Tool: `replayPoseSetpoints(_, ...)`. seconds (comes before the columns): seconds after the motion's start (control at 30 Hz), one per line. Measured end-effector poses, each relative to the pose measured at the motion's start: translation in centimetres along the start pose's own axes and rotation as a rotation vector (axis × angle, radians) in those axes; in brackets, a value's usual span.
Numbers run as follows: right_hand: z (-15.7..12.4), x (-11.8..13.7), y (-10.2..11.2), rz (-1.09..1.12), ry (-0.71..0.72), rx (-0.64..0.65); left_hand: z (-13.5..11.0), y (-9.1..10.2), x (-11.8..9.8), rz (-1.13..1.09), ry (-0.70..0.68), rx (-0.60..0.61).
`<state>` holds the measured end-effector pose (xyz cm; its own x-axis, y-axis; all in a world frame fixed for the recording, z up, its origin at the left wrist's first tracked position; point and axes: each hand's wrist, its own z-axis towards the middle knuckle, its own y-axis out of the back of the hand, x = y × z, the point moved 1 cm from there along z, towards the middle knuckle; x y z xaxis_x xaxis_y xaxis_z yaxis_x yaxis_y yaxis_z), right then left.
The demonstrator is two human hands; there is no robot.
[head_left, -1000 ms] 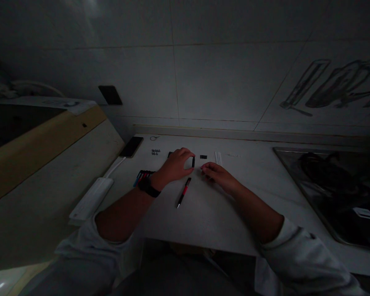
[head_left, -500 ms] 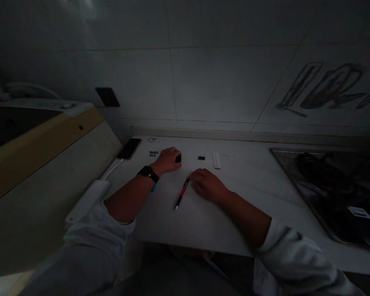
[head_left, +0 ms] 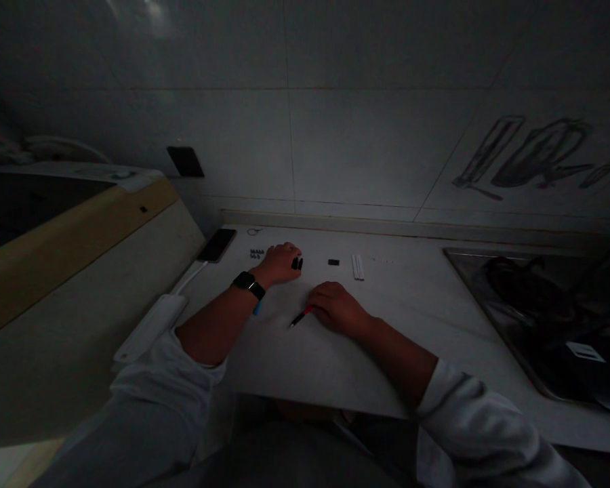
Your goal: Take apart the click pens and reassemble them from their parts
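My left hand (head_left: 279,263), a black watch on its wrist, rests on the white counter (head_left: 335,339) with its fingers curled round small black caps (head_left: 297,262). My right hand (head_left: 335,308) lies closer to me, fingers closed on the red and black pen (head_left: 299,316), whose tip points left and shows clear of the hand. A small black part (head_left: 333,261) and a few white sticks (head_left: 357,266) lie just beyond my right hand. Part of the coloured pens behind my left forearm shows as a blue tip (head_left: 256,309).
A phone (head_left: 217,244) with a white cable lies at the counter's far left, beside several small dark bits (head_left: 256,253). A white power strip (head_left: 150,327) sits on the left edge. A dark sink (head_left: 539,305) fills the right side. A tiled wall rises behind.
My left hand drew back left and closed over the black caps. My right hand slid toward me and took hold of the red pen, which has turned flatter.
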<state>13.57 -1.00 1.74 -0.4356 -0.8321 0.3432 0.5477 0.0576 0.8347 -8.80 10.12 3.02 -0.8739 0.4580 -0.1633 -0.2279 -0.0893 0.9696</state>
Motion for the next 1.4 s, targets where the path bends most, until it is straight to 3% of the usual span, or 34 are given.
replayPoseSetpoints(0.2,-0.3,-2.5,1.5,0.646,-0.465,-0.377,-1.7,2.0,-2.0,-0.216,-0.075,-0.198)
replayPoseSetpoints(0.3,-0.2,-3.0,1.5,0.879,-0.587,-0.447,-3.5,2.3,-4.9,-0.373,-0.127,-0.226)
replayPoseSetpoints(0.47,0.0,-2.6,1.2,1.042,-0.650,-0.461,-5.7,1.1,-8.6,-0.685,-0.127,-0.188)
replayPoseSetpoints(0.6,0.0,-2.7,1.3,1.055,-0.670,-0.463,-6.0,0.6,-8.6,-0.765,-0.109,-0.214)
replayPoseSetpoints(0.8,-0.7,-3.7,2.7,0.996,-0.744,-0.520,-6.2,0.7,-6.9,-0.558,-0.140,-0.299)
replayPoseSetpoints(1.1,-1.3,-4.7,3.2,0.827,-0.779,-0.424,-6.2,0.7,-6.5,-0.391,-0.156,-0.278)
replayPoseSetpoints(1.4,-1.6,-4.9,2.9,0.554,-0.627,-0.392,-5.9,1.1,-6.1,-0.376,-0.114,-0.268)
